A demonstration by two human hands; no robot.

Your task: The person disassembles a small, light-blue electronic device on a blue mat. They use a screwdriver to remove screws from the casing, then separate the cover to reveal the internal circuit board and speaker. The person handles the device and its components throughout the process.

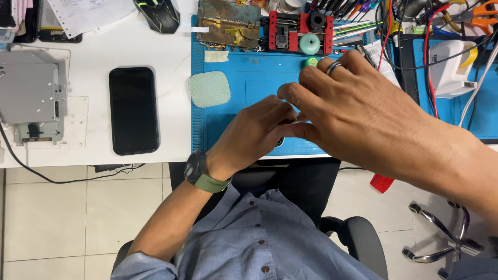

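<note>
My left hand (254,136), with a dark watch on a green strap (203,172), is curled over the near edge of a blue work mat (244,72). My right hand (358,111), a ring on one finger, reaches in from the right, and its fingers overlap the left hand's fingertips. A small dark thing (280,141) shows just under where the hands meet; most of it is hidden. I cannot tell whether either hand grips it.
A black phone (134,110) lies face up on the white table left of the mat. A pale green rounded pad (209,88), a red fixture (298,31), a teal knob (309,43), tools and cables crowd the mat's far side. A grey metal unit (28,98) sits far left.
</note>
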